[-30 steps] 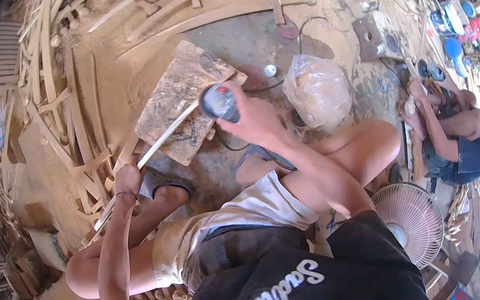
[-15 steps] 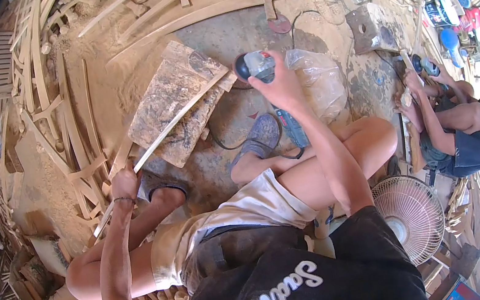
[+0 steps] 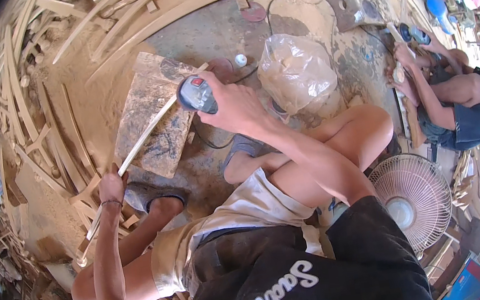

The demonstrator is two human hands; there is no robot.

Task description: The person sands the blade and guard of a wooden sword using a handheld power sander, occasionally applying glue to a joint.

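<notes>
My left hand [image 3: 112, 186] is closed around a long thin wooden strip [image 3: 147, 133], which slants up and right across a worn, stained wooden block [image 3: 147, 89] on the floor. The strip's lower end runs back past my left wrist. My right hand [image 3: 236, 106] grips a grey-and-black angle grinder [image 3: 197, 94] with a red patch on top. Its round head is at the strip's upper part, over the block's right side. Whether the disc touches the wood is hidden beneath the tool.
A clear plastic bag [image 3: 297, 73] stands right of my grinder. Beyond lie curved wooden pieces [image 3: 172, 26] and a reddish disc [image 3: 253, 12]. A fan [image 3: 412, 202] stands by my right elbow. At far right a co-worker [image 3: 464, 116] holds another power tool [image 3: 418, 33].
My right hand has brought the grinder left, from beyond the strip's upper end to over the strip. My left hand still holds the strip. The whole view has shifted slightly.
</notes>
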